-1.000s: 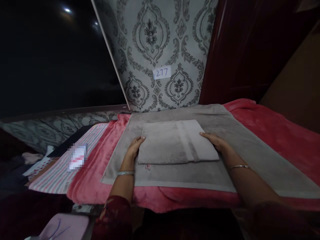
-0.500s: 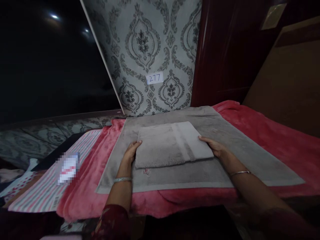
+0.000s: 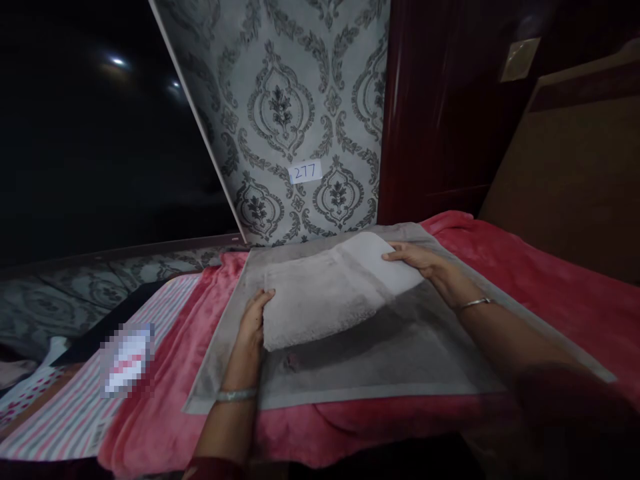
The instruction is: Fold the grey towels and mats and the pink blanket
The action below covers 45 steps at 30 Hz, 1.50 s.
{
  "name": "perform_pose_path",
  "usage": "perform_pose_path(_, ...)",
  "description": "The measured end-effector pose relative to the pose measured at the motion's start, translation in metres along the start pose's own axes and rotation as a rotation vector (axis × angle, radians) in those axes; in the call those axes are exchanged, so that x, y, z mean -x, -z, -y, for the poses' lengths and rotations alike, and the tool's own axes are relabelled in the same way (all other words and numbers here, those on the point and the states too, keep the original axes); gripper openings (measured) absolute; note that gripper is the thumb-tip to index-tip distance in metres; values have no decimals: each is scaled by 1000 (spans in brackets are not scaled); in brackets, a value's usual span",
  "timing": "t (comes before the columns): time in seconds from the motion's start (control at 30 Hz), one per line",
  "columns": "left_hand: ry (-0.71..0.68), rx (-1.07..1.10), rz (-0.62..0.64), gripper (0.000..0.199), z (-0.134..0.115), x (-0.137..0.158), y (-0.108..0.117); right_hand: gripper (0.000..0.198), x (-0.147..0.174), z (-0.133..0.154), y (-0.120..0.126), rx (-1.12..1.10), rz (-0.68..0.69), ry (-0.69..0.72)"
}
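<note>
A folded grey towel (image 3: 320, 293) is held above a larger grey towel (image 3: 400, 363) spread flat beneath it. My left hand (image 3: 254, 319) grips the folded towel's left edge, thumb on top. From its right side sticks out a smooth white board (image 3: 384, 263) with a rounded corner; the rest of the board is hidden inside the folds. My right hand (image 3: 425, 260) pinches the board's right edge, thumb on top and fingers underneath. A small dark reddish mark (image 3: 291, 362) shows on the spread towel below.
Under the spread towel lies a pink-red blanket (image 3: 510, 267). Striped cloth (image 3: 65, 417) with a blurred-out label lies to the left. Behind stand a dark screen (image 3: 100, 147), a patterned wall (image 3: 280, 107) with a "277" note (image 3: 305, 171), and a brown panel (image 3: 575, 173) at right.
The folded towel has been raised and tilted off the spread towel. My right hand has moved up, and the smooth white board now shows projecting from the towel's right side.
</note>
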<state>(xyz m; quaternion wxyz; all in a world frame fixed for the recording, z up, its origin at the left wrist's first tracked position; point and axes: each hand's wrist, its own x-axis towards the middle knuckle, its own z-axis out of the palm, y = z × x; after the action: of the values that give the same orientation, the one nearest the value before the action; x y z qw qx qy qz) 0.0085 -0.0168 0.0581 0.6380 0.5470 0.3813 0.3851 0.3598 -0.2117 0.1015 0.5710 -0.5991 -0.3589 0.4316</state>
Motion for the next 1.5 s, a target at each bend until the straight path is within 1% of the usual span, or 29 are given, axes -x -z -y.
perform_pose_path(0.07,-16,108,5,52,5,15,-8,51,-13,11,9,90,0,69)
perform_pose_path(0.1,0,175,12,48,11,23,-14,49,-19,12,13,166,-49,104)
perform_pose_path(0.17,97,273,44,40,28,40,-25,42,-32,6,21,342,-235,141)
perform_pose_path(0.23,208,326,66,36,45,53,-35,37,-39,-10,26,472,-446,126)
perform_pose_path(0.27,241,336,67,35,52,58,-39,35,-40,-20,27,503,-531,117)
perform_pose_path(0.33,256,356,56,36,60,64,-43,32,-33,-44,27,515,-643,131)
perform_pose_path(0.43,247,403,34,35,60,66,-44,20,-4,-79,15,521,-774,194)
perform_pose_path(0.47,250,412,30,33,58,66,-45,17,10,-89,8,512,-779,205)
perform_pose_path(0.5,253,418,25,32,57,67,-45,18,24,-99,-1,485,-750,196)
perform_pose_path(0.53,250,420,20,32,56,68,-46,20,39,-108,-11,441,-686,166)
perform_pose_path(0.63,209,411,-16,37,56,71,-50,26,75,-122,-44,108,-298,-93)
perform_pose_path(0.67,203,402,-30,40,55,72,-51,27,84,-123,-53,9,-195,-171)
perform_pose_path(0.7,208,392,-42,42,55,72,-53,28,90,-123,-62,-60,-126,-230)
perform_pose_path(0.83,270,435,-42,43,43,73,-60,32,99,-115,-83,-195,5,-349)
perform_pose_path(0.93,254,488,-73,37,30,84,-71,42,98,-110,-93,-367,93,-353)
perform_pose_path(0.97,244,493,-71,36,29,92,-76,43,97,-110,-96,-462,94,-323)
perform_pose_path(1.0,235,498,-58,37,29,100,-80,42,96,-110,-99,-563,65,-280)
perform_pose_path(1.07,243,521,0,40,34,117,-85,32,94,-113,-105,-740,-69,-200)
perform_pose_path(1.13,298,565,34,40,43,130,-82,23,93,-119,-108,-819,-225,-181)
perform_pose_path(1.2,373,606,22,30,50,132,-71,23,92,-127,-109,-821,-303,-206)
perform_pose_path(1.27,408,641,-3,17,51,124,-53,24,91,-136,-108,-804,-318,-201)
perform_pose_path(1.33,385,669,-29,6,47,110,-35,26,89,-142,-106,-797,-305,-172)
perform_pose_path(1.43,354,653,-72,7,38,84,-11,25,86,-145,-101,-785,-262,-139)
perform_pose_path(1.5,372,586,-60,9,31,65,1,23,83,-144,-98,-774,-252,-139)
